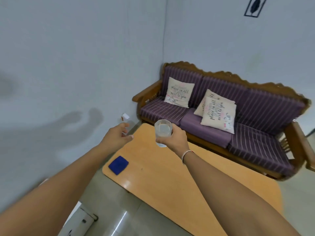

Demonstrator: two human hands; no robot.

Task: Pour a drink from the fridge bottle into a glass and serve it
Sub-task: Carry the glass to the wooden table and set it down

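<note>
A clear faceted glass (163,128) with pale liquid in it is held upright in the air above the far end of the light wooden table (170,176). My right hand (172,139) grips it from the side and below, fingers wrapped round its lower part. My left hand (117,136) hovers to the left of the glass, beyond the table's left edge, with fingers loosely curled and nothing in them. A blue square coaster (118,165) lies flat near the table's left edge, below and left of the glass. No bottle is in view.
A wooden sofa (255,106) with purple striped cushions and three printed pillows stands behind the table along the far wall. A small white object (125,116) sits low by the left wall. A white appliance corner (80,218) shows at the bottom left on the tiled floor.
</note>
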